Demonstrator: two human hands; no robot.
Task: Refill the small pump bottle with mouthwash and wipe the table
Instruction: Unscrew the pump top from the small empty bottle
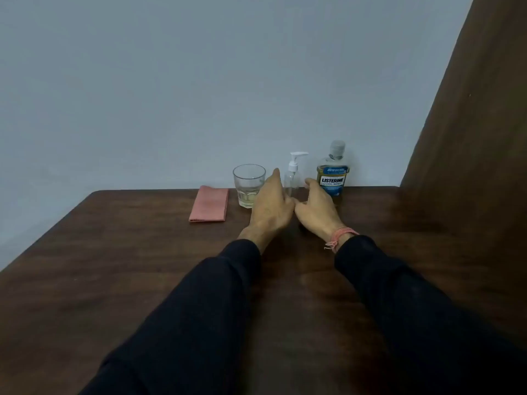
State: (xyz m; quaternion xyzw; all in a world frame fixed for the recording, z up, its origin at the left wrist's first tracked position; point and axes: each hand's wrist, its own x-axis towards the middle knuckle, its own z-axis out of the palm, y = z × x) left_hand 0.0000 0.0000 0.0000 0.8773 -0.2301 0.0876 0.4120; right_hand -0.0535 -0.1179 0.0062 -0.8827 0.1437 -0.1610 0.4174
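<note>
A folded pink cloth (209,204) lies flat near the far edge of a dark wooden tabletop (114,266), just left of a clear glass tumbler (249,184) holding a little pale liquid at the bottom. The person's left hand (271,205), in a dark sleeve (205,309), reaches forward with fingers extended and relaxed, grasping nothing, its fingertips beside the tumbler and close to the small clear pump bottle (293,175), which stands upright against the pale wall (199,81). The right hand (316,208), a pink thread band (340,236) at its wrist, is likewise loose and holds nothing, its fingers near the pump bottle's base. Just right stands a capped mouthwash bottle (333,173), upright, with amber liquid and a blue label. A brown curtain (470,138) hangs at far right.
</note>
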